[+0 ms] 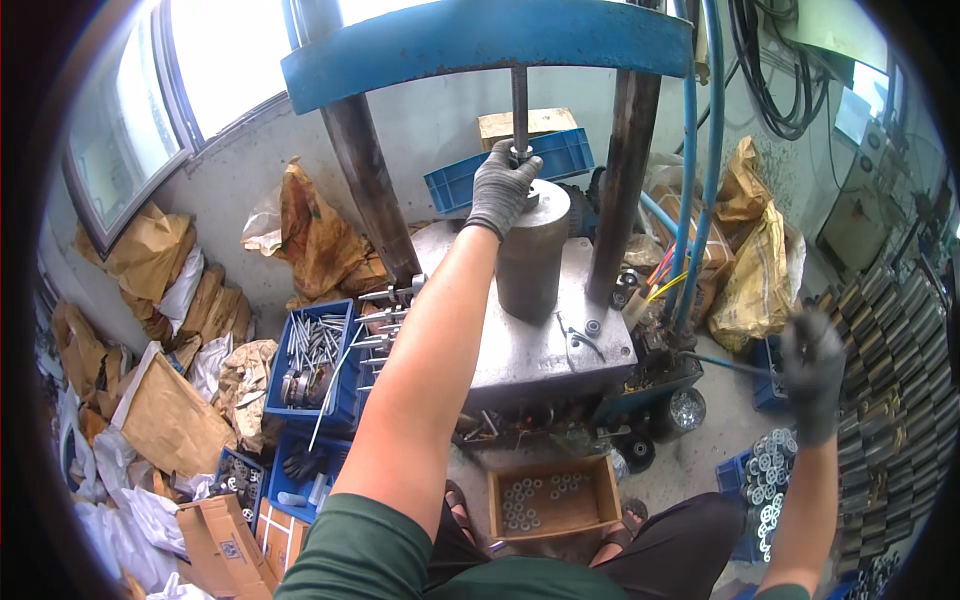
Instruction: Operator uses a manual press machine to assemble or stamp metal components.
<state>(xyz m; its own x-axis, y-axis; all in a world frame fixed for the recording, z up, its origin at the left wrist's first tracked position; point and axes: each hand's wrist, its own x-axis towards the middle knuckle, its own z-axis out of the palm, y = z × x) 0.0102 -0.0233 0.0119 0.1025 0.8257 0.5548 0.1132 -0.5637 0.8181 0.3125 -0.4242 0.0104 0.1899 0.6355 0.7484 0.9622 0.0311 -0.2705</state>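
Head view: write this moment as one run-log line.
left hand: at rod, above cylinder | right hand: blurred, right of press | pliers: lying on metal block

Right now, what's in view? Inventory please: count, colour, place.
press crossbeam: 1, blue, top
posts: 2, dark, below crossbeam
rod: 1, dark, below crossbeam centre
press plate: 1, grey, centre
cylinder: 1, grey, on press plate
pliers: 1, grey, press plate's right side
bins: several, blue, left, right, behind press plate
bolts: many, grey, left bin
wooden box: 1, brown, lower centre
rings: many, grey, in wooden box
sacks: several, brown, both sides
stacked parts: many, dark, far right
hoses: several, blue, upper right
left hand: 1, grey-gloved, at rod's lower end
right hand: 1, dark-gloved, blurred, right
forearms: 2, bare, lower half
feet: 2, dark-sandalled, lower centre
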